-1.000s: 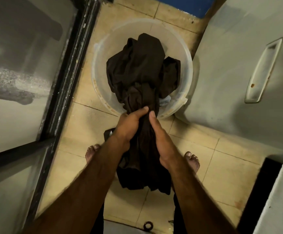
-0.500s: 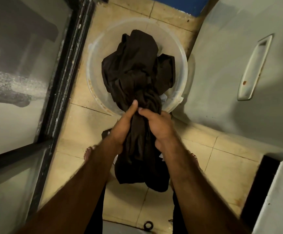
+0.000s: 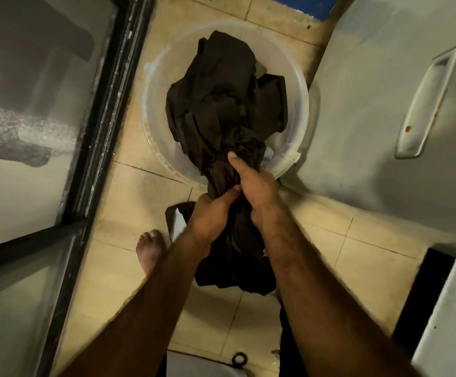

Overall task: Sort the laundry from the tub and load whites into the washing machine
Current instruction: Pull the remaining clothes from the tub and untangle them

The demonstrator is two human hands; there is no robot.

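A translucent round tub (image 3: 156, 85) stands on the tiled floor ahead of me. A long dark brown garment (image 3: 221, 104) spills from the tub and hangs down over its near rim toward my legs. My right hand (image 3: 254, 180) grips the bunched cloth at the rim, thumb on top. Just below it, my left hand (image 3: 210, 210) also grips the same garment. A bit of white cloth (image 3: 269, 153) peeks out beside the garment at the tub's near right edge.
A pale appliance side with a recessed handle (image 3: 425, 104) rises on the right. On the left stands a dark-framed glass door (image 3: 99, 126). My bare left foot (image 3: 149, 248) is on the beige tiles. A white surface (image 3: 450, 317) sits at lower right.
My right hand moved up to the tub's rim and took a higher grip on the garment. My left hand dropped lower and now sits below the right.
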